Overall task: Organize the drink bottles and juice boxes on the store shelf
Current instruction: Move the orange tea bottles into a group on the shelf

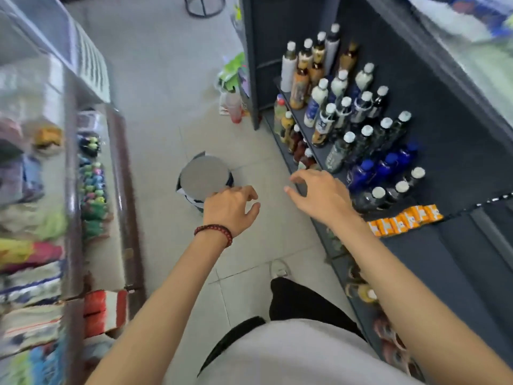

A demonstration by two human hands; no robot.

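Holds the right hand [319, 195] empty, fingers loosely curled, just off the front edge of the shelf [449, 262]. Holds the left hand [230, 209] empty and relaxed too, farther out from the shelf, by a round stool [204, 179]. On the shelf: upright bottles [347, 107] in rows at the far end, orange juice boxes [405, 219] lined up nearer.

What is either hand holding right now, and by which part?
Nothing. The left hand and right hand are both empty, fingers loosely curled, out in front of the shelf of bottles.
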